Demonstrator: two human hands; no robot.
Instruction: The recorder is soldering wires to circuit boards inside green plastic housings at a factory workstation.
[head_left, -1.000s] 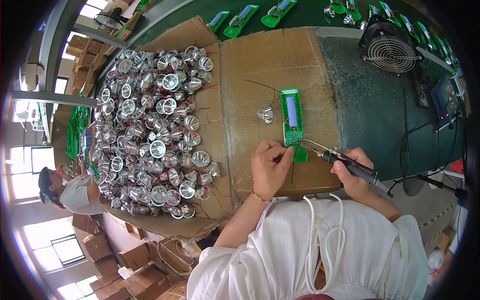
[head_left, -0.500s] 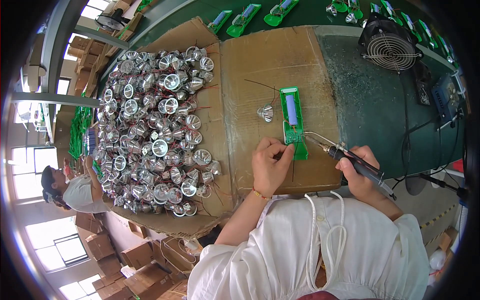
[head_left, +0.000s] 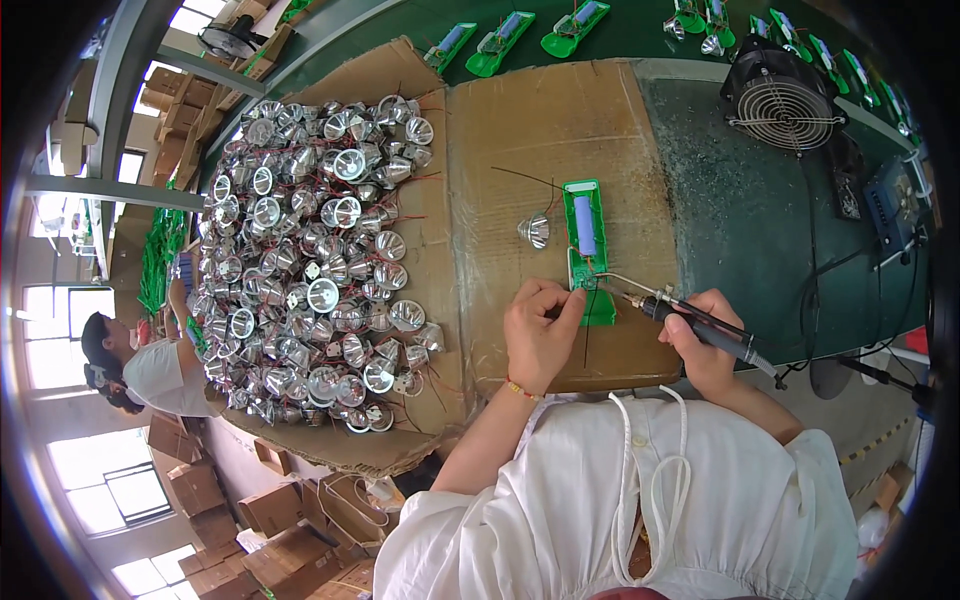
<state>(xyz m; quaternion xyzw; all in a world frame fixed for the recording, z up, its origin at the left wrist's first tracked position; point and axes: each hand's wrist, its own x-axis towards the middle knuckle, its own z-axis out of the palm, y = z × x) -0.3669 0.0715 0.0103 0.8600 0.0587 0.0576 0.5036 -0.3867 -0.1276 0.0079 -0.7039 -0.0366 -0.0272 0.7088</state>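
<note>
A green plastic flashlight housing (head_left: 599, 312) lies on the cardboard, with a purple battery cell (head_left: 585, 228) in its trough and a small circuit board (head_left: 584, 277) at its nearer end. My left hand (head_left: 538, 330) is closed in a pinch at the board's edge, on a thin black wire (head_left: 587, 345) that trails toward me. My right hand (head_left: 708, 340) grips a soldering iron (head_left: 695, 322) with a thin bent metal tube along it. Its tip reaches the board beside my left fingertips. A silver reflector cup (head_left: 535, 231) with wires lies left of the housing.
A cardboard tray (head_left: 430, 270) full of wired reflector cups stands to the left. Several green housings (head_left: 497, 45) line the far side. A black fan (head_left: 785, 105) and a blue soldering station (head_left: 890, 205) stand at right. Another person (head_left: 160, 370) works at far left.
The soldering iron and my right hand have shifted slightly left, bringing the tip onto the board. My left hand keeps its pinch in nearly the same place.
</note>
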